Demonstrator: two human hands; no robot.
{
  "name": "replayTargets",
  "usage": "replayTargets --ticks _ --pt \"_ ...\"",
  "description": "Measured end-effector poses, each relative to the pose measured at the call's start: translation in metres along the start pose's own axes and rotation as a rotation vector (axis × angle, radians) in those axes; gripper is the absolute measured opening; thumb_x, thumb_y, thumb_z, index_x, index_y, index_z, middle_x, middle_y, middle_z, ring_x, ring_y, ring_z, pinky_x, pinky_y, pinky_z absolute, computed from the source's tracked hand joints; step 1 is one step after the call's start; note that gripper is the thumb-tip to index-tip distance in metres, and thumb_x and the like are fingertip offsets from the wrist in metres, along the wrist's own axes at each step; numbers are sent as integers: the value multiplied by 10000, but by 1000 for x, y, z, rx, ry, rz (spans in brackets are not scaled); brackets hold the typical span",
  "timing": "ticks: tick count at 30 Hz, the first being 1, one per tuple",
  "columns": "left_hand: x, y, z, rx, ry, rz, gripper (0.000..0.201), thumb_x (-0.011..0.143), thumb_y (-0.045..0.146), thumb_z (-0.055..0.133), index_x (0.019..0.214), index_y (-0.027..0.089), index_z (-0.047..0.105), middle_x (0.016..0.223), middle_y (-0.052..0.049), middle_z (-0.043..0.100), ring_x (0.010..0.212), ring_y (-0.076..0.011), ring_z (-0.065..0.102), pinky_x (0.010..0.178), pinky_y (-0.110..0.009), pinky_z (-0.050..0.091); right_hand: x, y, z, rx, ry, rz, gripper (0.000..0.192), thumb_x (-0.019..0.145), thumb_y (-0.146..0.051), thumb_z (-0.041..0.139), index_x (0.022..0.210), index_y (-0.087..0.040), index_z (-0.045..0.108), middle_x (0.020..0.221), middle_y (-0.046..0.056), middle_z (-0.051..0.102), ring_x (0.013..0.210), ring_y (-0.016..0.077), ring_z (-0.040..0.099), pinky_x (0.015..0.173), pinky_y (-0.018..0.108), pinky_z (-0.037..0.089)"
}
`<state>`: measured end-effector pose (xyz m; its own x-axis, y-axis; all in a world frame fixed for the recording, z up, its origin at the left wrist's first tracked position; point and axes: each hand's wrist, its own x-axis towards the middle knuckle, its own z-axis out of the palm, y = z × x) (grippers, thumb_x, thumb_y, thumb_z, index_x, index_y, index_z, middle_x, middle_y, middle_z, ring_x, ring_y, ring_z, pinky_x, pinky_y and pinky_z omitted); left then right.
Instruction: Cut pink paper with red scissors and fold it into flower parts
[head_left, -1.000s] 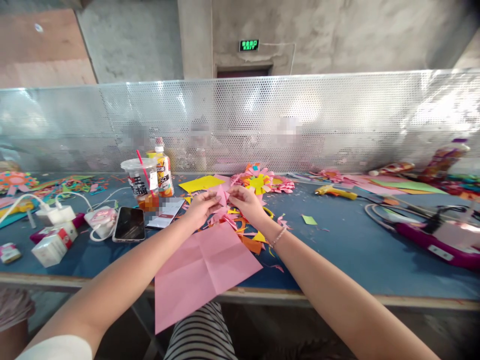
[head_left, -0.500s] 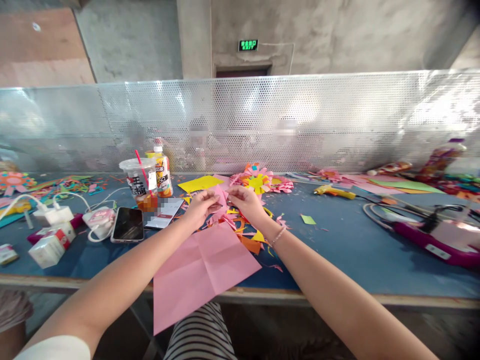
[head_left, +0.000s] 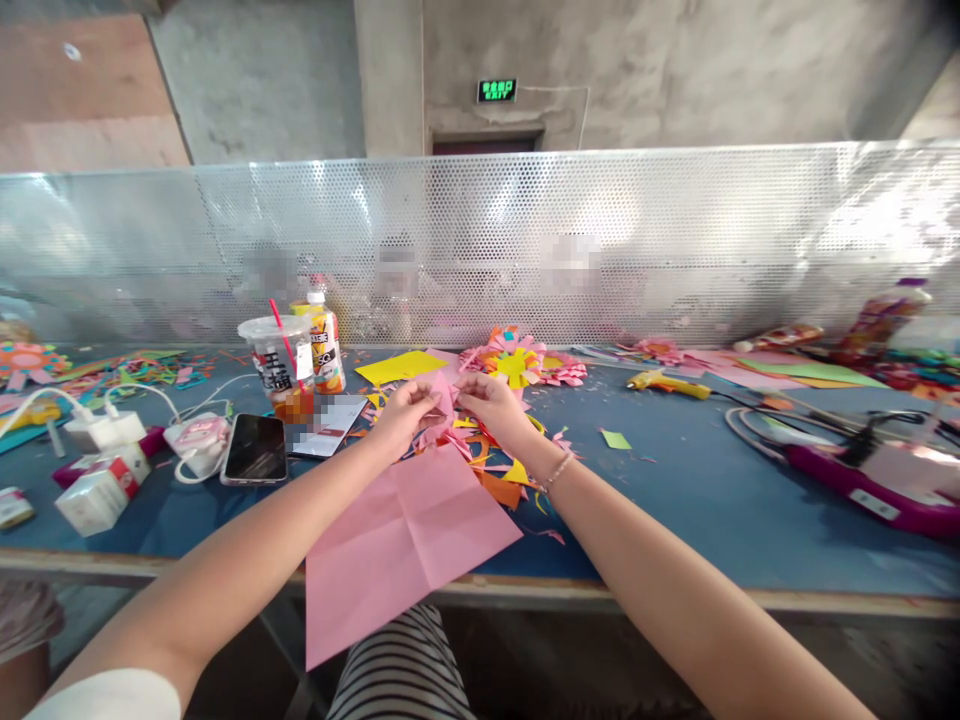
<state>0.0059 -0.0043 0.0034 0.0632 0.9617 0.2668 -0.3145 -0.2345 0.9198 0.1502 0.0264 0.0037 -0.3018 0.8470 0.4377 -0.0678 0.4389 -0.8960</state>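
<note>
- Pink paper piece (head_left: 445, 393), small and seemingly folded, is held upright just beyond the large pink sheet (head_left: 409, 560).
- Its one side is pinched by the left hand (head_left: 410, 412), fingers drawn narrow; its other side is gripped likewise by the right hand (head_left: 491, 402). The exact fold is too small to be made out.
- For clean work, the edges should probably be matched before any crease is pressed, with a light, even pinch so that the thin paper is not crumpled.
- The large pink sheet is marked with crossing creases; its near corner hangs past the edge of the desk (head_left: 675, 510), so it could be knocked by a forearm.
- Loose paper scraps (head_left: 504, 488) are strewn at the sheet's far right corner, where a flat pressing spot may be lacking.
- Beyond the sheet, a yellow sheet (head_left: 394, 369) and a paper flower (head_left: 516, 365) are laid.
- Left of the sheet, a phone (head_left: 255, 448) and a drink cup (head_left: 271, 362) are placed; a spill would be best guarded against.
- Well right of the sheet, a yellow glue gun (head_left: 671, 384) is set down.
</note>
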Motion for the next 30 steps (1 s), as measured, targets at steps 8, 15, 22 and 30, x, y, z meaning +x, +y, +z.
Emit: replayTargets --ticks 8,15,22,30 --pt "0 -1 2 54 -45 -24 211 580 220 674 743 111 596 688 -21 603 616 -94 572 608 -222 475 -1 -2 0 30 38 39 110 611 -180 544 710 -169 500 587 -51 517 502 54 475 477 176 380" --pt "1 -4 -1 117 -48 5 193 618 273 646 717 116 593 673 -22 612 614 -112 588 609 -240 471 -2 -1 2 46 37 50 129 619 -213 535 728 -181 474 612 -52 493 514 63 478 470 185 392" --pt "2 -6 -2 184 -42 23 215 603 283 658 707 108 591 639 -18 600 583 -107 573 607 -251 472 1 7 1 -159 9 -53 93 621 -182 494 703 -176 450 616 -45 477 526 79 483 486 203 387" --pt "2 -4 -3 220 -9 12 217 607 294 651 707 113 585 621 -13 584 566 -110 568 582 -250 465 -4 -1 6 -415 24 -165 67 641 -158 449 686 -183 405 599 -55 411 503 75 418 484 204 343"
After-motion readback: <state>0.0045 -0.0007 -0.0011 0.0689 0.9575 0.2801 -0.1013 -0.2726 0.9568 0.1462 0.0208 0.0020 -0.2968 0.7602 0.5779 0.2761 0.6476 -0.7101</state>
